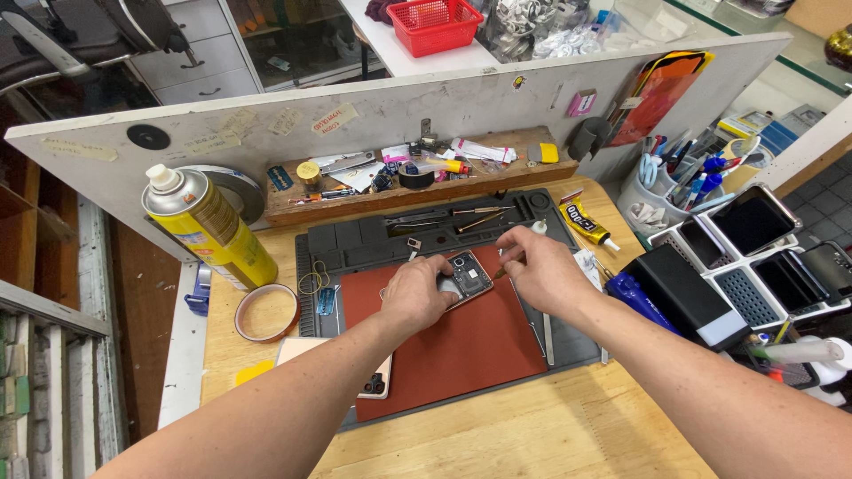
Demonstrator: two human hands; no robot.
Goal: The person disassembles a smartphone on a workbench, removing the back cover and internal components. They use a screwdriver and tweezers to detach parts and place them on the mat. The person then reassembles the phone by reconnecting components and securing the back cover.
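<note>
While the left hand (417,293) has its fingers (441,266) clamped on the opened phone (465,276), the right hand (539,269) pinches a thin tool (500,274) against its edge, fingers together. Phone's tilted, long axis running diagonally from near-left to far-right, insides facing up. It sits over a red mat (461,350) on a dark work mat (355,244) on the wooden tabletop (550,435). Both forearms come in low from the near edge. Spray can (211,230) and tape roll (265,312) off left, cluttered shelf (417,177) on the divider behind.

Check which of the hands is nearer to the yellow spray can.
Left. The left hand holds the opened phone on the red mat, right of the yellow spray can; the right hand is farther right, beyond the phone.
</note>
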